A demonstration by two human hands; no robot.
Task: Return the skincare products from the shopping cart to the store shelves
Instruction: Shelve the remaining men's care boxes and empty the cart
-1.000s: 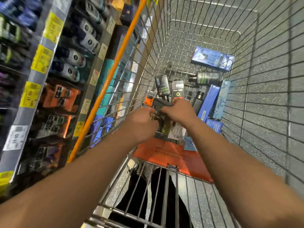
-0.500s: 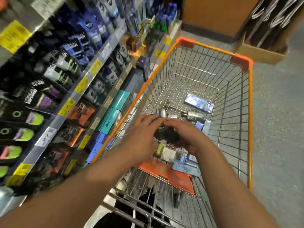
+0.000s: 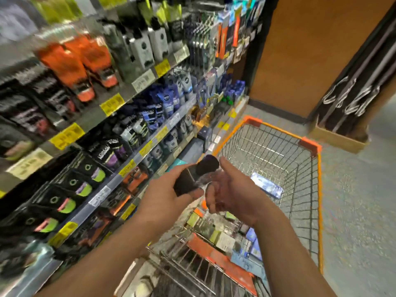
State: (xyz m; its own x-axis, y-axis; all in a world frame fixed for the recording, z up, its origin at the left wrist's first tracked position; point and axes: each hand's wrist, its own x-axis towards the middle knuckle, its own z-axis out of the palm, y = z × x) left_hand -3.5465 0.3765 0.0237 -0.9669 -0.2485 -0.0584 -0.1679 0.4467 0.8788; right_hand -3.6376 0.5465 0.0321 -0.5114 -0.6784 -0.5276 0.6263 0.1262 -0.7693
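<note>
Our left hand point(image 3: 165, 200) grips dark product point(image 3: 194, 177), round black cap, blurred. Our right hand point(image 3: 232, 195) beside it: grip unclear. Above cart point(image 3: 310, 144).

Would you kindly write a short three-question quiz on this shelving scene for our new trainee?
1. True or false: the left hand grips a dark product.
2. Where is the shopping cart relative to the shelves? A) to their right B) to their left C) behind the person
3. Fill in: the cart's rim is coloured ____.

Key: 1 true; 2 A; 3 orange. The right hand is blurred.
</note>
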